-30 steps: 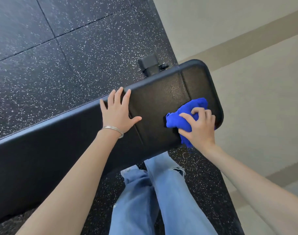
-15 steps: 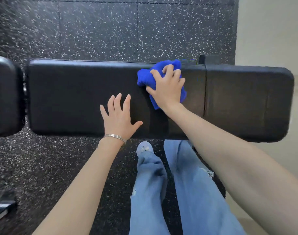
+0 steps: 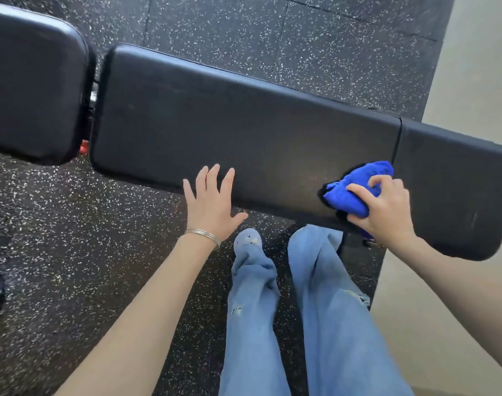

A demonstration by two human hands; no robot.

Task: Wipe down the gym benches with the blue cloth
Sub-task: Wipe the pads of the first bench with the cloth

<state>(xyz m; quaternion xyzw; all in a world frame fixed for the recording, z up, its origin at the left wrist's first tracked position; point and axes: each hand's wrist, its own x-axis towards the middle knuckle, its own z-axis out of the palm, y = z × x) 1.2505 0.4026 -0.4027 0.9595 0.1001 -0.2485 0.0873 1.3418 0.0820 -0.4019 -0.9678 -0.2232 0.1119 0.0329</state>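
View: head camera, looking down.
Bench pad (image 3: 244, 132): black; long axis runs left to right across the view, dipping toward the right.
Second pad (image 3: 32, 81): just beyond its left end, a narrow gap between them.
Blue cloth (image 3: 349, 195): bunched on the pad's near edge, just left of a cross seam.
Right hand (image 3: 386, 212): fingers curled over the cloth, pressing it onto the pad.
Left hand (image 3: 212, 201): fingers spread and straight, tips on the near edge, holding nothing; bracelet (image 3: 202, 234) at the wrist.
Key relation: most of the pad lies left of the cloth, so a sweep along the axis probably meets the left hand.
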